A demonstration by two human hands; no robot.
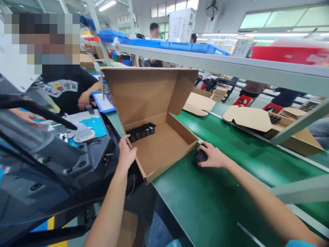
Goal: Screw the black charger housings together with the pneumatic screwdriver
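An open cardboard box [167, 147] sits at the green table's left edge, its lid [146, 92] raised. My left hand [126, 152] grips the box's left wall, fingers and thumb bent over the rim. Inside, a row of several small black blocks [141, 133] lies along the back left. To the right of the box, my right hand [212, 156] is closed around black block-like pieces [201, 156] at the table surface. The fingers partly cover these pieces, so their exact kind and number cannot be made out.
A grey machine [84, 161] stands close on the left, with a co-worker's hand [84, 100] behind it. More open cardboard boxes [298, 137] line the right side. A metal shelf [180, 51] with blue trays and a red bin [285, 54] crosses above the green table [177, 195].
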